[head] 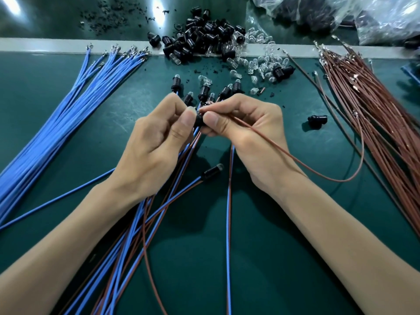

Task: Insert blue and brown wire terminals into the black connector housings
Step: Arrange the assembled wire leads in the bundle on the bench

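Down close, a fan of paired blue-and-brown leads runs across the green worktop toward the hands. Those belong to finished assemblies, and one capped lamp holder lies just below the right wrist.

Up to the action: the left hand has its fingers curled in, thumb and forefinger pinching a black housing. The right hand meets it, fingers nipped tight on a single brown wire, right at its terminal end, with the slack looping off to the right. The terminal looks to be at the housing's mouth. Whether it has seated, I can't tell; the thumbs hide the joint. Whether a blue lead is already in this housing is hidden too.

Just beyond the knuckles, a cluster of completed holders with bulbs fitted. So a fair batch looks done.

And plenty left: one loose housing waits off to the right, a thick sheaf of blue wires on the left, brown wires on the right. Further back, a heap of black housings mixed with clear bulbs, and plastic bags at the far corner.
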### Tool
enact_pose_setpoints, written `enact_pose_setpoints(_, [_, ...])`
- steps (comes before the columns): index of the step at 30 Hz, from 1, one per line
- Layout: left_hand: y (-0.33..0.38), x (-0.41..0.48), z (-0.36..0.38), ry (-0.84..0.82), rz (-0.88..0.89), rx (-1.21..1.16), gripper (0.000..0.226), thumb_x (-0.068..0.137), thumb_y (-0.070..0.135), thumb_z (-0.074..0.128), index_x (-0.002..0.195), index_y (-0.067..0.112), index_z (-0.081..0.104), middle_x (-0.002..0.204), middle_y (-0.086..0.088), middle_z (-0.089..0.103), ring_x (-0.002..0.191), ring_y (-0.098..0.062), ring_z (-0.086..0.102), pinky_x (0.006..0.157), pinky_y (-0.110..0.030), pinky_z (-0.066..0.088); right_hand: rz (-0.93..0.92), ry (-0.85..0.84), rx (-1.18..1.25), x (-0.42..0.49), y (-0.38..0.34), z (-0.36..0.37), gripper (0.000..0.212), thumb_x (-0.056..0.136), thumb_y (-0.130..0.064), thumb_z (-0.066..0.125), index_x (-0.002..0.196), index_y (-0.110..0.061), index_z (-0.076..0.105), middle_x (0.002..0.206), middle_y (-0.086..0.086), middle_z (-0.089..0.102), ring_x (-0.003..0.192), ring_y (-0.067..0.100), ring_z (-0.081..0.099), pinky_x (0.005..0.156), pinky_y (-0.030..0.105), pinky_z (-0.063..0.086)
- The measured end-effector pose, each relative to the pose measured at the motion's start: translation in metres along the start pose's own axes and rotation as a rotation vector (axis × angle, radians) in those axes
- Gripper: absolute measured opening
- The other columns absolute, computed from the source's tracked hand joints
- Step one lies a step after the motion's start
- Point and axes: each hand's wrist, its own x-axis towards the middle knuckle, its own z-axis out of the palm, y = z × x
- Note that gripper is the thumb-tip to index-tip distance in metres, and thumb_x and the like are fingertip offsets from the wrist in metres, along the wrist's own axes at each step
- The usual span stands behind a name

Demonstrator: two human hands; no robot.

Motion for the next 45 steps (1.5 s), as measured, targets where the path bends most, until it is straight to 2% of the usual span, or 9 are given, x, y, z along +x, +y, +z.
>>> enact_pose_setpoints(5, [-0.0019,-0.0002,-0.0029,-0.038,0.006,-0.147,0.027,0.096,0.03,0.042,0.077,0.011,0.039,0.058,0.014,0.039,0.052,-0.016,0.031,0.049,-0.018,0.029,0.039,-0.04,0.046,0.0011,0.0003,-0.0022,0.02,0.081,0.009,0.063,0.077,-0.009,0.068,0.067,-0.006,0.07,0.06,0.005,0.065,0.063,0.014,0.051])
enact_pose_setpoints(11, [-0.0025,-0.0015,-0.0036,-0.082,0.024,-0.108,0.025,0.099,0.021,0.039,0.083,0.003,0.043,0.061,-0.002,0.05,0.049,0.001,0.038,0.05,-0.009,0.032,0.128,-0.073,0.122,0.0028,0.0,-0.0063,0.016,0.076,0.001,0.064,0.071,-0.012,0.072,0.069,0.0,0.07,0.059,0.008,0.064,0.062,0.015,0.051])
enact_pose_setpoints(16, [0.0028,-0.0022,-0.0024,-0.013,0.069,-0.105,0.02,0.098,0.019,0.039,0.079,0.015,0.043,0.065,-0.003,0.054,0.049,0.0,0.044,0.049,-0.01,0.035,0.15,-0.103,0.162,0.0021,0.0002,-0.0062,0.018,0.076,0.0,0.064,0.07,-0.015,0.073,0.071,-0.001,0.071,0.061,0.009,0.066,0.064,0.017,0.052])
enact_pose_setpoints(21, [0.0041,-0.0014,-0.0018,0.022,0.148,-0.011,0.017,0.099,0.019,0.041,0.083,0.016,0.045,0.07,0.001,0.06,0.043,-0.021,0.04,0.041,-0.029,0.031,0.165,-0.09,0.167,0.0028,0.0008,-0.0065,0.016,0.076,-0.004,0.065,0.069,-0.015,0.074,0.072,0.002,0.07,0.062,0.01,0.065,0.067,0.019,0.053])
enact_pose_setpoints(24, [0.0019,-0.0015,-0.0008,0.02,0.159,0.097,0.014,0.1,0.023,0.039,0.086,0.024,0.043,0.071,0.007,0.061,0.049,-0.006,0.046,0.05,-0.017,0.034,0.138,-0.056,0.13,0.0034,0.0003,-0.008,0.016,0.077,-0.002,0.065,0.071,-0.015,0.073,0.073,0.003,0.07,0.062,0.01,0.065,0.066,0.019,0.053])
enact_pose_setpoints(27, [0.0002,-0.0024,0.0015,0.008,0.186,0.226,0.01,0.101,0.02,0.036,0.091,0.02,0.041,0.065,0.014,0.056,0.054,0.004,0.046,0.055,-0.005,0.032,0.115,-0.027,0.082,0.0039,0.0006,-0.0086,0.017,0.08,0.001,0.065,0.073,-0.013,0.071,0.073,0.001,0.071,0.061,0.009,0.065,0.065,0.018,0.053])
enact_pose_setpoints(32, [-0.0014,-0.0036,0.0019,0.016,0.241,0.357,0.015,0.101,0.016,0.037,0.092,0.006,0.044,0.066,-0.006,0.057,0.057,-0.017,0.046,0.053,-0.014,0.035,0.103,-0.011,0.063,0.0045,0.0003,-0.0095,0.02,0.081,0.003,0.064,0.072,-0.013,0.07,0.073,-0.001,0.072,0.063,0.009,0.066,0.066,0.018,0.052])
enact_pose_setpoints(41, [-0.0006,-0.0046,0.0016,0.0,0.185,0.376,0.019,0.102,0.022,0.031,0.092,0.01,0.042,0.063,-0.006,0.053,0.054,-0.014,0.042,0.05,-0.014,0.031,0.02,-0.014,-0.043,0.0021,-0.001,-0.0075,0.019,0.081,0.007,0.064,0.075,-0.01,0.069,0.069,-0.004,0.07,0.062,0.007,0.066,0.064,0.016,0.051])
enact_pose_setpoints(45, [-0.0004,-0.0042,0.0018,-0.019,0.176,0.404,0.026,0.102,0.022,0.03,0.086,0.006,0.043,0.058,-0.003,0.049,0.052,-0.014,0.039,0.048,-0.015,0.031,-0.038,0.014,-0.136,0.0014,-0.0007,-0.0075,0.017,0.08,0.006,0.066,0.075,-0.01,0.07,0.07,-0.002,0.069,0.066,0.009,0.066,0.067,0.02,0.054])
